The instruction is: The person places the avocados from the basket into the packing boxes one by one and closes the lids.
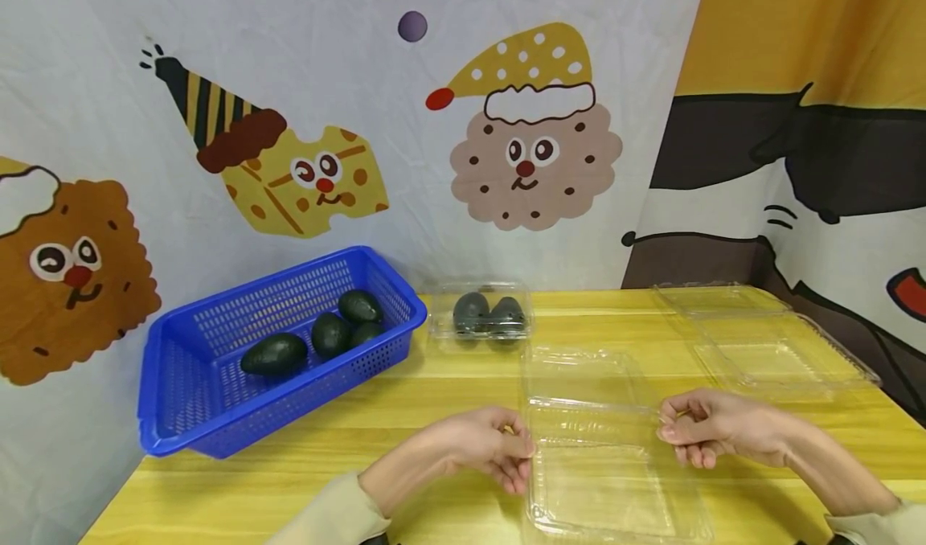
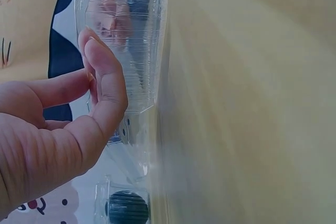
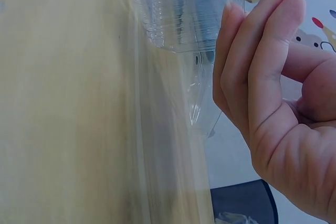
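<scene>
An open clear plastic clamshell box [image 1: 600, 489] lies in front of me on the wooden table, its lid [image 1: 579, 380] folded back away from me. At the box's left side my left hand [image 1: 492, 448] pinches the rim between thumb and fingers. My right hand [image 1: 705, 428] pinches the opposite rim, with its lower fingers curled. In the left wrist view the ribbed wall of the box [image 2: 142, 51] stands beside my fingertips. The right wrist view shows the box [image 3: 178, 24] past my bent fingers. No avocado shows inside this box.
A blue plastic basket [image 1: 162, 376] with several avocados [image 1: 275, 354] stands at the left. Behind the box, a closed clear box [image 1: 440, 332] holds two avocados [image 1: 472, 313]. Another open clear clamshell [image 1: 788, 360] lies at the right. A patterned cloth [image 1: 405, 127] hangs behind the table.
</scene>
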The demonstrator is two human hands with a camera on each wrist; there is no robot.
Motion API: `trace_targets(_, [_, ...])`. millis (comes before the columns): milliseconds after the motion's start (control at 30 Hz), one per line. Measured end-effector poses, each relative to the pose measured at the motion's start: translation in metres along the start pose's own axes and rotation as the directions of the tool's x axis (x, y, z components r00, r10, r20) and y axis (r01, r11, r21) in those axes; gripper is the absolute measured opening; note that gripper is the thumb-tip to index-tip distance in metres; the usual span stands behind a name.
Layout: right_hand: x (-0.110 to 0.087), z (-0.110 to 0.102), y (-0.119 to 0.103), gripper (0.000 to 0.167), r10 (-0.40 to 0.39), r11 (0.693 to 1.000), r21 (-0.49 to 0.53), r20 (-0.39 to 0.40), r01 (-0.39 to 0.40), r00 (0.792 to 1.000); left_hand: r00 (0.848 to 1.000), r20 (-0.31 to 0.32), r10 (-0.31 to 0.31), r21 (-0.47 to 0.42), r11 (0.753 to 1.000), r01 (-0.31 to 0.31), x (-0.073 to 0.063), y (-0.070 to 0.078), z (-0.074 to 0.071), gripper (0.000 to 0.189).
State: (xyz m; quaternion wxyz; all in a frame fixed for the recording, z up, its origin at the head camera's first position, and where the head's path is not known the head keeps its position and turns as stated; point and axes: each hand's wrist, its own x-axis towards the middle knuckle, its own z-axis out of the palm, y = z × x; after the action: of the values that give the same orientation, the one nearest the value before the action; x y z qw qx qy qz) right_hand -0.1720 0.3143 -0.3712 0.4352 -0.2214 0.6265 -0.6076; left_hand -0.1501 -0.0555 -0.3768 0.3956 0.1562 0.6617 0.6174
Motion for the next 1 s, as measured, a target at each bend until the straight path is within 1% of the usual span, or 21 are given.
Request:
trace_targets(333, [0.007,0.009,0.001,0.012,-0.004,1.0,-0.009,-0.006,0.004,1.0,1.0,0.019,0.014,-0.013,1.0,-0.014,-0.012,-0.006,-0.003,0.006])
trace_targets(700, [0.021,0.017,-0.002,0.011,0.012,1.0,-0.028,-0.011,-0.012,1.0,1.0,0.025,0.019,-0.01,1.0,-0.019,-0.026,-0.009,-0.012,0.005])
trace_targets(867, [0.028,0.02,-0.003,0.009,0.004,0.999,-0.035,-0.009,-0.004,1.0,1.0,0.011,0.015,-0.011,1.0,-0.015,-0.03,-0.011,-0.016,0.004])
trace_targets(1000, [0.035,0.022,-0.005,0.009,-0.008,0.999,-0.038,-0.004,0.008,1.0,1.0,-0.021,0.002,-0.008,1.0,-0.003,-0.034,-0.012,-0.02,0.004])
